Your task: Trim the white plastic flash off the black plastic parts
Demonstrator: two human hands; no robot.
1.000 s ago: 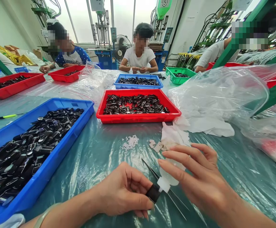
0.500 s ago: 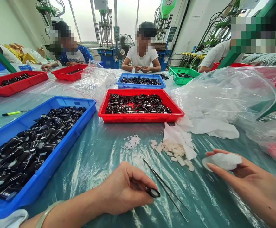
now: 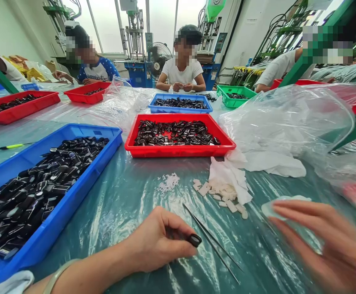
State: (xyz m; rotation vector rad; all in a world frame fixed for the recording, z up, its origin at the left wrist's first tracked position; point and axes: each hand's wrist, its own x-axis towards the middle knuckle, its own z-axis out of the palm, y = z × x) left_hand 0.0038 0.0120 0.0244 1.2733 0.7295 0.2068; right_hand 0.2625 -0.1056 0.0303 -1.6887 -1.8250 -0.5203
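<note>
My left hand (image 3: 155,243) rests on the plastic-covered table, thumb and forefinger pinched on a small black part (image 3: 195,240). Thin metal tweezers (image 3: 212,241) lie just right of that part. My right hand (image 3: 325,241) is at the lower right, smeared by motion, with its fingers stretched out and nothing in them. A small clear bottle (image 3: 271,207) lies on the table just beyond its fingertips. Small white pieces (image 3: 223,197) and a crumpled white cloth (image 3: 229,176) lie between my hands and the red tray (image 3: 179,152) of black parts.
A blue tray (image 3: 82,179) full of black parts sits at my left. Clear plastic bags (image 3: 288,118) pile up at the right. A pen (image 3: 10,145) lies far left. Other people sit across the table behind more red, blue (image 3: 180,109) and green trays.
My right hand drew the clear bottle away from the black part, set it on the table to the right and let go. My left hand kept its pinch on the part.
</note>
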